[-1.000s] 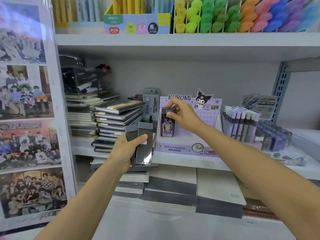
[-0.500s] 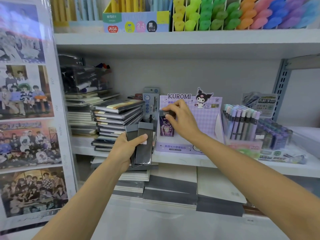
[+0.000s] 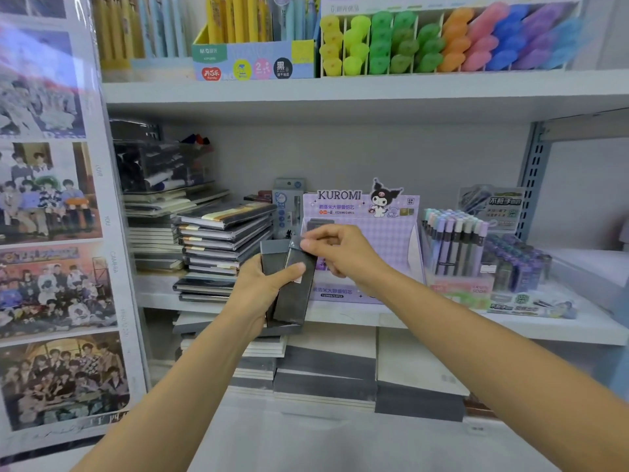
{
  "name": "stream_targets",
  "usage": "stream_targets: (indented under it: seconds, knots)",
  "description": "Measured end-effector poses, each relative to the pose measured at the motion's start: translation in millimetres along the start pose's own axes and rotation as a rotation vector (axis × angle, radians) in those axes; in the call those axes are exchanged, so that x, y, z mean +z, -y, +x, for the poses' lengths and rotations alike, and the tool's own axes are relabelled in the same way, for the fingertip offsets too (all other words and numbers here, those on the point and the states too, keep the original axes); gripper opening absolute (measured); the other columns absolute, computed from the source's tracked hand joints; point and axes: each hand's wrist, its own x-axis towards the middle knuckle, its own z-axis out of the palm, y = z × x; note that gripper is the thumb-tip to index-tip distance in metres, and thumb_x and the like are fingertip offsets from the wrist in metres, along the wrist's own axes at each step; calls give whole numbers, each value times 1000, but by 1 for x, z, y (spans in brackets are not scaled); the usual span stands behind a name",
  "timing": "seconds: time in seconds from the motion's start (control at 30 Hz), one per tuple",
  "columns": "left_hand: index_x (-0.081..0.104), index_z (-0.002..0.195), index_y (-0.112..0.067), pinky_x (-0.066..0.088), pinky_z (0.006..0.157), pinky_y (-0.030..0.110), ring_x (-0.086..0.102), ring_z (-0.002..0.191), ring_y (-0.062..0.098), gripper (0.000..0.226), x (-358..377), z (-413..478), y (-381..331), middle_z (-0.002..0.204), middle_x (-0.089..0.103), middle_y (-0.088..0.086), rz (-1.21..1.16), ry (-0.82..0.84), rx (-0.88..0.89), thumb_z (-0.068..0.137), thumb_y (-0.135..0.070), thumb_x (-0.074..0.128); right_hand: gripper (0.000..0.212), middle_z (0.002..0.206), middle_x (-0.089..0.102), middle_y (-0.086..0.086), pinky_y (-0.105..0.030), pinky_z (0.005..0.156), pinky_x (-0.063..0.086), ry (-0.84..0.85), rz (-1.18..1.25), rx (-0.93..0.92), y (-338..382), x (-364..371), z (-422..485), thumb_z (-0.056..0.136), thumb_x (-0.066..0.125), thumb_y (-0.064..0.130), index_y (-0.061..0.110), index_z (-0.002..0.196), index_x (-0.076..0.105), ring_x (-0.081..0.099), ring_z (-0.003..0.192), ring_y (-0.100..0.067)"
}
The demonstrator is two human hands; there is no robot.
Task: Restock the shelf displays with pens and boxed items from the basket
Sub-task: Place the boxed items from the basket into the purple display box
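My left hand holds a small stack of slim dark boxes upright in front of the middle shelf. My right hand pinches the top edge of the front box in that stack. Behind both hands stands the purple Kuromi display box on the shelf, with one dark box set in its left side, partly hidden by my fingers. The basket is not in view.
Stacked notebooks sit left of the display. A pen display and small purple boxes stand to its right. Highlighters fill the upper shelf. Paper stacks lie below. A poster panel borders the left.
My right hand let go of the box it was setting into the Kuromi display and drew back left and down to the top of the stack in my left hand.
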Motion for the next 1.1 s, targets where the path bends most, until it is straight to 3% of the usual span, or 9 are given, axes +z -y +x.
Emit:
stream_targets:
  seconds: [0.1,0.2,0.3,0.4,0.5,0.63,0.73,0.97,1.1]
  knots:
    - [69,108,-14,58,83,43,71,97,28,26,4,-3,0,101,75,10,31,40,0,87,-30,70,13,61,60,0,-18,44,42,4,69,9,0,-2,-4,91,65,10,6,103,66,51,44,-7]
    - [73,106,-12,59,72,35,72,94,28,41,1,-5,-5,101,75,14,-6,130,-127,89,-48,61,21,73,62,-5,-21,54,46,40,175,42,2,-9,-8,95,60,20,3,107,61,55,54,-10]
    - [69,109,-4,60,68,34,72,85,28,37,4,-10,-5,100,73,20,42,199,-130,87,-33,67,31,78,61,-4,-21,55,45,53,184,41,3,-12,-10,89,67,31,6,104,58,53,59,-11]
    - [62,118,-3,58,72,38,70,89,30,41,11,-11,-4,104,72,21,68,182,-108,84,-26,69,19,90,63,-7,-24,61,51,20,74,22,3,-16,-10,87,69,12,14,103,58,59,71,-14]
    - [58,122,-1,59,72,41,67,98,39,38,12,-9,-7,109,70,23,-18,107,-174,89,-19,67,36,105,64,-5,-28,77,58,-13,51,-1,4,-27,-7,86,69,5,11,119,55,66,89,-18]
    - [56,120,7,60,58,32,72,72,26,27,3,-4,-6,96,72,21,-79,32,-153,97,-7,53,29,97,70,-5,-20,70,56,-209,54,-131,11,-42,3,83,72,4,8,109,61,67,82,-11]
    - [57,117,6,58,56,29,74,71,21,22,-5,-1,-2,90,75,15,-117,-14,-98,99,-5,50,24,100,71,-7,-26,76,57,-312,-70,-232,11,-51,13,85,71,7,16,105,62,66,89,-15]
    - [59,116,-3,62,68,36,74,84,25,20,-13,7,0,98,76,10,-101,-53,-29,97,-7,54,24,94,69,-1,-40,82,56,-273,-355,-296,-15,-32,25,84,72,10,18,107,67,66,88,-17]
    - [60,114,0,60,59,33,73,80,25,20,-15,7,4,96,75,13,-108,-63,-60,96,-8,56,23,90,66,5,-32,77,56,-245,-443,-330,-25,-22,27,86,71,14,18,108,65,64,86,-15]
